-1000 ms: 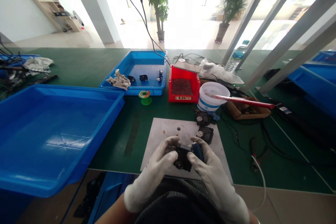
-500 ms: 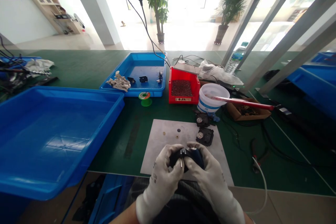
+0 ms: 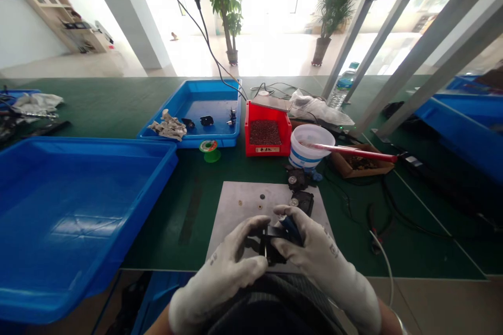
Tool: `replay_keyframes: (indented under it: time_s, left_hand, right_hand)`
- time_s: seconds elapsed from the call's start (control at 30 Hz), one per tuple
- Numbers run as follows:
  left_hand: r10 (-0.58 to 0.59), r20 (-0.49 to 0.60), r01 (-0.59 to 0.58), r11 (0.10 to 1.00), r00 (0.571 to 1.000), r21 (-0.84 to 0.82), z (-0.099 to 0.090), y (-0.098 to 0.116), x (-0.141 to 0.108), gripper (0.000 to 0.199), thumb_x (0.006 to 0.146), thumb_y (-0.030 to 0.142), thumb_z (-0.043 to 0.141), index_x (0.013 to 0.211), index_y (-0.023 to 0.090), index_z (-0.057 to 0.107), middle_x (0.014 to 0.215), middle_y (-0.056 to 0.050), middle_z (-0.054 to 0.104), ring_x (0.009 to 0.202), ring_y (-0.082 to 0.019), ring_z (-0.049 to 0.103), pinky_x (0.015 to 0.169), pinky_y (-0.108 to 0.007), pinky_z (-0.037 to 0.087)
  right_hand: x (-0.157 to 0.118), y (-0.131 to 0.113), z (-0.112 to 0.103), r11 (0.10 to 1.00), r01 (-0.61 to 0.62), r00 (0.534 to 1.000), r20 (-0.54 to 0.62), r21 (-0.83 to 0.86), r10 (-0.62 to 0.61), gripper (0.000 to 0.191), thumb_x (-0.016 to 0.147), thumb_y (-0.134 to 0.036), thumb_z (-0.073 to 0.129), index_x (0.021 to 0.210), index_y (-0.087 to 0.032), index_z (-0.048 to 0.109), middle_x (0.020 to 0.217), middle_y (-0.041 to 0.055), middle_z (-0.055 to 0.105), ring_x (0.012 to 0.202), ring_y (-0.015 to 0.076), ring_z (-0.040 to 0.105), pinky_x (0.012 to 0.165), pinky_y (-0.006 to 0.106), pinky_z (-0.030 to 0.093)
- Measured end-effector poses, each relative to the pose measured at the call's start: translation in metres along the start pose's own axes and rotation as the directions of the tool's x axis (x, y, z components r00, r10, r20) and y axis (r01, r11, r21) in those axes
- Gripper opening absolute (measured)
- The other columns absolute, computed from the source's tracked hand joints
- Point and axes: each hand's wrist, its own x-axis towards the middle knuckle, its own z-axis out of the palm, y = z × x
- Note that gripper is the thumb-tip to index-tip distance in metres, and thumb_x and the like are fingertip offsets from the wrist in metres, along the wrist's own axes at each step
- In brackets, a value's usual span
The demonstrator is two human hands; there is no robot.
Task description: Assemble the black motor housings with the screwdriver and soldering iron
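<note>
Above the metal plate on the tabletop, the left hand clamps a black housing from its left side, bracing it in the air, while the right hand closes from the right, pressing a blue handle against it.

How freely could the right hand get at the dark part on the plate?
Probably freely: the right hand sits just below that part, nothing between them, but must release the held piece.
</note>
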Motion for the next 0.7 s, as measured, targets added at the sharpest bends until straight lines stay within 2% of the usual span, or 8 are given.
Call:
replay_keyframes:
  time_s: [0.1, 0.17, 0.27, 0.33, 0.4, 0.47, 0.57, 0.7]
  left_hand:
    - [-0.026, 0.104, 0.007, 0.984, 0.994, 0.177, -0.011, 0.017, -0.002, 0.069, 0.077, 0.011, 0.065, 0.145, 0.027, 0.060, 0.138, -0.005, 0.070, 0.128, -0.032, 0.061, 0.107, -0.040, 0.050]
    - [-0.047, 0.147, 0.018, 0.981, 0.988, 0.191, -0.009, 0.021, 0.001, 0.068, 0.074, 0.005, 0.062, 0.139, 0.025, 0.065, 0.119, -0.003, 0.076, 0.115, -0.029, 0.067, 0.098, -0.037, 0.054]
    - [-0.069, 0.128, 0.084, 0.989, 0.989, -0.119, 0.002, 0.015, 0.008, 0.064, 0.078, 0.006, 0.065, 0.140, 0.023, 0.063, 0.115, -0.005, 0.076, 0.111, -0.027, 0.069, 0.095, -0.035, 0.054]
    - [-0.118, 0.069, 0.136, 0.900, 0.991, -0.414, 0.010, 0.007, 0.011, 0.062, 0.086, 0.013, 0.066, 0.147, 0.024, 0.057, 0.125, -0.008, 0.074, 0.115, -0.028, 0.069, 0.097, -0.038, 0.055]
    - [-0.141, -0.006, 0.109, 0.790, 0.990, -0.604, 0.016, -0.001, 0.012, 0.055, 0.092, 0.020, 0.065, 0.146, 0.023, 0.057, 0.137, -0.011, 0.069, 0.121, -0.029, 0.068, 0.101, -0.041, 0.054]
    - [-0.097, -0.052, 0.035, 0.725, 0.994, -0.688, 0.020, -0.007, 0.010, 0.045, 0.095, 0.025, 0.064, 0.140, 0.022, 0.063, 0.147, -0.012, 0.064, 0.129, -0.031, 0.064, 0.107, -0.044, 0.052]
    - [0.025, 0.013, -0.007, 0.673, 1.000, -0.739, 0.022, -0.009, 0.006, 0.049, 0.095, 0.031, 0.065, 0.143, 0.022, 0.063, 0.152, -0.013, 0.061, 0.138, -0.034, 0.058, 0.117, -0.051, 0.045]
    - [0.063, 0.070, -0.005, 0.777, 0.996, -0.629, 0.014, -0.010, -0.001, 0.075, 0.087, 0.030, 0.078, 0.156, 0.027, 0.048, 0.158, -0.011, 0.056, 0.150, -0.037, 0.044, 0.127, -0.053, 0.031]
  right_hand:
    - [-0.002, -0.020, -0.006, 0.985, 0.132, 0.973, 0.202, -0.109, -0.108, 0.052, 0.080, -0.013, 0.064, 0.131, -0.023, 0.065, 0.121, 0.0068, 0.076, 0.112, 0.0245, 0.072, 0.099, 0.040, 0.058]
    - [-0.003, -0.029, -0.004, 0.975, 0.186, 0.956, 0.251, -0.118, -0.152, 0.055, 0.081, -0.012, 0.063, 0.135, -0.023, 0.064, 0.130, 0.0084, 0.073, 0.123, 0.0259, 0.069, 0.109, 0.043, 0.053]
    - [-0.002, -0.030, -0.002, 0.985, 0.163, 0.980, 0.127, -0.058, -0.155, 0.056, 0.082, -0.018, 0.066, 0.138, -0.023, 0.061, 0.133, 0.0095, 0.070, 0.126, 0.0271, 0.066, 0.109, 0.043, 0.053]
    - [-0.002, -0.022, -0.005, 0.995, 0.096, 0.995, -0.024, 0.012, -0.096, 0.057, 0.083, -0.028, 0.071, 0.139, -0.024, 0.059, 0.129, 0.0095, 0.069, 0.117, 0.0264, 0.068, 0.099, 0.040, 0.057]
    - [-0.002, -0.013, -0.008, 0.993, 0.009, 0.995, -0.102, 0.114, 0.003, 0.065, 0.081, -0.037, 0.076, 0.142, -0.024, 0.055, 0.124, 0.0087, 0.068, 0.103, 0.0241, 0.069, 0.086, 0.037, 0.060]
    - [-0.003, -0.005, -0.008, 0.971, -0.087, 0.993, -0.062, 0.221, 0.103, 0.072, 0.078, -0.040, 0.081, 0.142, -0.023, 0.053, 0.122, 0.0084, 0.068, 0.099, 0.0232, 0.069, 0.083, 0.035, 0.060]
    - [-0.003, -0.004, -0.004, 0.941, -0.169, 0.982, -0.028, 0.294, 0.185, 0.067, 0.074, -0.044, 0.084, 0.132, -0.021, 0.060, 0.116, 0.0075, 0.071, 0.106, 0.0255, 0.069, 0.090, 0.035, 0.058]
    - [-0.006, -0.011, 0.002, 0.931, -0.162, 0.980, -0.053, 0.327, 0.189, 0.055, 0.078, -0.044, 0.082, 0.125, -0.021, 0.064, 0.107, 0.0048, 0.073, 0.100, 0.0241, 0.071, 0.087, 0.033, 0.060]
